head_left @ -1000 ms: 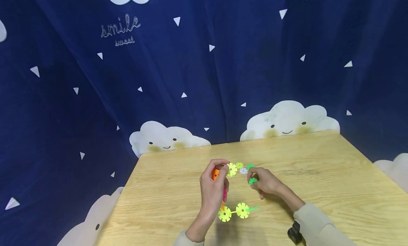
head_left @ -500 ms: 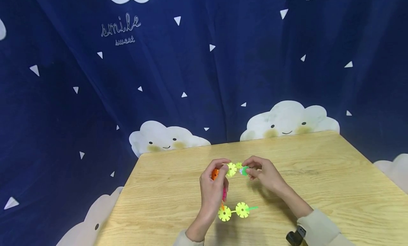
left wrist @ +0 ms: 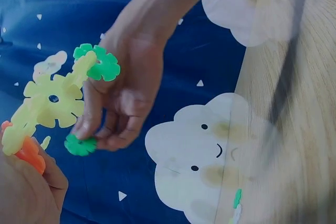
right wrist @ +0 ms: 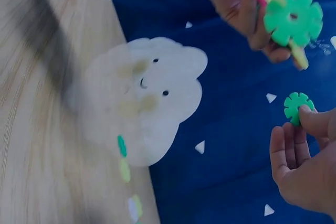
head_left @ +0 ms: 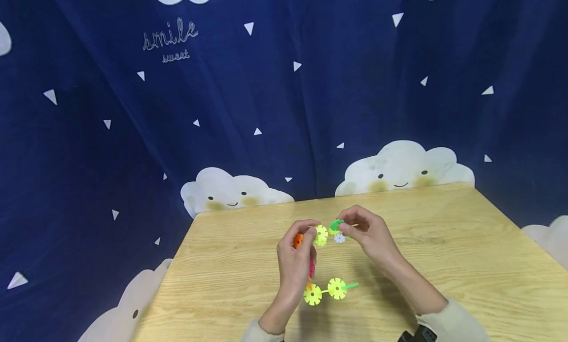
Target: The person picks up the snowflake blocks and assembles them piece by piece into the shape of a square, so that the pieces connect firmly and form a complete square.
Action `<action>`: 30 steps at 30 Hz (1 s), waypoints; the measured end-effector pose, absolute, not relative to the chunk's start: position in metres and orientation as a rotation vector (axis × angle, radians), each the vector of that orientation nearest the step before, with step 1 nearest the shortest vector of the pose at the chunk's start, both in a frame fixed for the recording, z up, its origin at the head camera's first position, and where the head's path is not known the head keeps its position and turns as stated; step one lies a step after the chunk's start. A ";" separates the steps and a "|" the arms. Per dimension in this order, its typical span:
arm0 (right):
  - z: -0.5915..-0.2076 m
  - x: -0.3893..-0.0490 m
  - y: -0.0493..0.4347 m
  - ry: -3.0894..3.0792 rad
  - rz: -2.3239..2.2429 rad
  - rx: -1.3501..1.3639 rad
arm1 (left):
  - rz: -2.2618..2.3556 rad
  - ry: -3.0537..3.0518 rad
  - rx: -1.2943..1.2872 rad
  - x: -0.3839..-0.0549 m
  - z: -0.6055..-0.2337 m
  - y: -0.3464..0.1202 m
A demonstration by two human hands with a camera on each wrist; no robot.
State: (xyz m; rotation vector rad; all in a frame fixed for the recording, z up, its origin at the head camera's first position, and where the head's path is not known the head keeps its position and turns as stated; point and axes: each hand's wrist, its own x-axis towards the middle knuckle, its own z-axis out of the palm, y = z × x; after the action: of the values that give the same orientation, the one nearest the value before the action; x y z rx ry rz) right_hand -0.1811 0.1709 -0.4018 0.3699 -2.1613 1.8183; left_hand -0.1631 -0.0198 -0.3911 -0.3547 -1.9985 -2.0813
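Curtain (head_left: 248,100), dark blue, hangs behind; worktop (head_left: 448,243) in front. Left hand (head_left: 292,263): grip pinching a chain (head_left: 333,285) of notched discs near its orange disc (head_left: 298,241). Chain runs back toward the wearer, yellow discs, then green at the end. Right hand (head_left: 377,238): held apart from the chain, thumb and fingertips pinching a green disc (right wrist: 295,103), raised. White disc (head_left: 339,238) lies beyond on the worktop, others close by. Judgement, if green disc is to join chain: steady left grip close to the receiving disc, so links don't twist; hold green disc by its rim, one notch bare; cross the discs, notch to notch; push straight, no rocking, or thin discs may bend or slip.
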 end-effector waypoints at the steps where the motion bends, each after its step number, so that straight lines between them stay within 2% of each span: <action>1: -0.399 -0.179 0.170 -2.140 1.829 0.377 | -2.081 -1.998 -0.351 -0.163 -0.391 -0.020; 10: -0.384 -0.166 0.162 -2.033 1.855 0.473 | -2.086 -2.004 -0.335 -0.163 -0.389 -0.022; 30: -0.384 -0.161 0.155 -1.976 1.828 0.569 | -2.137 -1.986 -0.380 -0.160 -0.389 -0.019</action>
State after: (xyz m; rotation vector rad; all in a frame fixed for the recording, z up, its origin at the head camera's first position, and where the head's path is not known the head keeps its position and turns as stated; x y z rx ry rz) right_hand -0.1611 0.1554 -0.3842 0.5693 -1.9762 1.8282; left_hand -0.1605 -0.0185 -0.3891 -0.3798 -1.9858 -2.1366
